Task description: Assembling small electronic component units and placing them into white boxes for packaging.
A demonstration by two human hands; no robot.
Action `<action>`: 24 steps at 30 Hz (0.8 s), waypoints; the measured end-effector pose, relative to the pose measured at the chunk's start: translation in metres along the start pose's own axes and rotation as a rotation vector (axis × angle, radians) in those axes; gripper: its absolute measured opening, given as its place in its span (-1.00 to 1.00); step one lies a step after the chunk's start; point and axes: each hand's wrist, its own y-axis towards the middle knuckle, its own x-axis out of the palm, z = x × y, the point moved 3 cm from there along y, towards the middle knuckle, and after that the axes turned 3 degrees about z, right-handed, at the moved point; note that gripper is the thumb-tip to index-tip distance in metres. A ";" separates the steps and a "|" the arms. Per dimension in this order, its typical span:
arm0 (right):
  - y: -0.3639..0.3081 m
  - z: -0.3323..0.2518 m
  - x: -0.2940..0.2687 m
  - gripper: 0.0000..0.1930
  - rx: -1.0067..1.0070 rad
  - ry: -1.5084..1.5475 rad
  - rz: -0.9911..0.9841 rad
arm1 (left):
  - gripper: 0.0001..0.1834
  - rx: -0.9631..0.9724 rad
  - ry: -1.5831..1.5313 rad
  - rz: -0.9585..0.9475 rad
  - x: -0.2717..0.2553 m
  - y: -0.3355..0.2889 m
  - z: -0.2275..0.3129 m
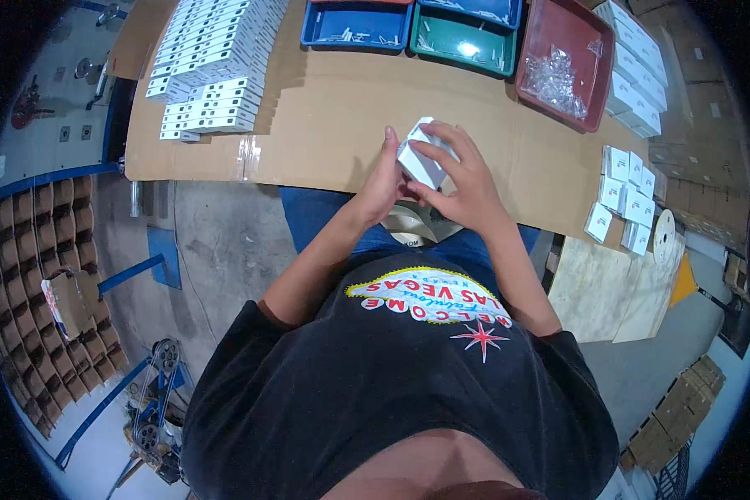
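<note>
Hands together over cardboard sheet (333, 125), near its front edge. Left hand (385, 179) cupped against left side of small white box (421, 158), fingers up along its edge. Right hand (467, 179) clasped over box from the right, fingers (432, 152) spread across its top face. Box held tilted, clear of the sheet (flap state not discernible). Beyond, along far edge: blue tray (357, 25), green tray (462, 37), red tray (562, 58) with clear plastic parts (552, 79). Far left: stacked rows of white boxes (212, 62). Far right: more box stacks (637, 67); flat white cartons (627, 196) loose near the sheet's right corner. Below hands: tape roll (408, 225) on lap, partly hidden.
</note>
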 end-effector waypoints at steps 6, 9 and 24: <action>-0.003 -0.002 0.015 -0.46 0.123 0.086 -0.010 | -0.04 -0.015 -0.033 0.049 0.002 0.002 -0.021; -0.007 -0.003 0.033 -0.57 0.095 0.114 -0.012 | -0.10 -0.011 -0.163 0.085 -0.003 0.003 -0.037; 0.009 -0.006 0.061 -0.79 0.276 0.096 0.039 | -0.38 -0.028 -0.607 0.138 0.015 -0.010 -0.024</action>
